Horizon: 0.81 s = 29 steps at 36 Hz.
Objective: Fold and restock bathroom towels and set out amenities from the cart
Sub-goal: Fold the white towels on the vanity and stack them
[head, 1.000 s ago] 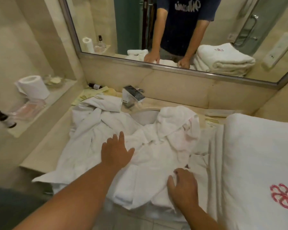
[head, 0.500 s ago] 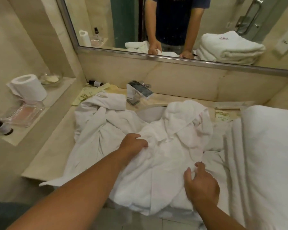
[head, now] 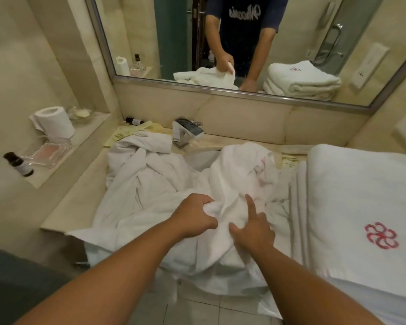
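Note:
A heap of crumpled white towels [head: 150,184] lies over the sink and counter [head: 63,207], hanging off the front edge. My left hand [head: 195,216] grips a bunched fold of one towel near the middle of the heap. My right hand [head: 253,227] lies just right of it on the same cloth, index finger stretched out and thumb pressing the fabric. At the right sits a stack of folded white towels [head: 361,202] with a red flower emblem on top.
A chrome faucet [head: 188,132] stands behind the heap. On the left ledge are a toilet paper roll [head: 54,121], a glass tray [head: 49,152], a small glass dish and a small dark bottle [head: 19,164]. Paper cards [head: 124,134] lie by the wall. A mirror spans the back.
My left hand went from flat on the towels to gripping a fold and pulling it toward the middle. My right hand moved up and left beside it.

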Tool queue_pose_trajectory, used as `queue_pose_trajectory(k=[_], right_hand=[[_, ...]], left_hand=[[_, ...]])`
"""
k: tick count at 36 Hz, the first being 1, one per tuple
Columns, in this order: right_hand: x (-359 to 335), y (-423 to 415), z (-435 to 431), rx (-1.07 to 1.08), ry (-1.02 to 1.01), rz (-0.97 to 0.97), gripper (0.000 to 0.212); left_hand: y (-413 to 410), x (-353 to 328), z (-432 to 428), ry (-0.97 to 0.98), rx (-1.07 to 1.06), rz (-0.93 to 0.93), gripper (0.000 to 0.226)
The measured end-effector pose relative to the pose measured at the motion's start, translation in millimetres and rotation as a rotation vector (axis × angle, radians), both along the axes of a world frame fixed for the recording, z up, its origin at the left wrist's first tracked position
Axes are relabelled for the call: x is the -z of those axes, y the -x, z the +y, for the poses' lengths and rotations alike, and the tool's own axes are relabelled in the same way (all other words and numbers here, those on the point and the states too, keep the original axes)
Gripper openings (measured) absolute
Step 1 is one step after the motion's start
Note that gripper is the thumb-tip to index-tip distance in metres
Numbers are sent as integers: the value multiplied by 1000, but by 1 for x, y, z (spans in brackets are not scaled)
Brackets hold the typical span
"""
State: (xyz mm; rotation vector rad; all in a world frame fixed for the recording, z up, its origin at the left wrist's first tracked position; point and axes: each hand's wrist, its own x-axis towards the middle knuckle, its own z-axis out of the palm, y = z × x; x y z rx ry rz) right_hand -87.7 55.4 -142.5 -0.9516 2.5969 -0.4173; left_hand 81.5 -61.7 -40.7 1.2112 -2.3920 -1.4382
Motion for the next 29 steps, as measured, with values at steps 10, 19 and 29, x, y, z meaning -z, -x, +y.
queue_pose_trajectory(k=[10, 19, 29], right_hand=[[-99, -6, -52, -7, 197, -48, 24], [-215, 28, -56, 120, 604, 14, 14], [-251, 38, -53, -178, 325, 186, 9]], left_hand=[[-39, -144, -8, 43, 175, 76, 50], [-79, -212, -69, 880, -434, -252, 14], [-58, -278, -120, 290, -1013, 460, 33]])
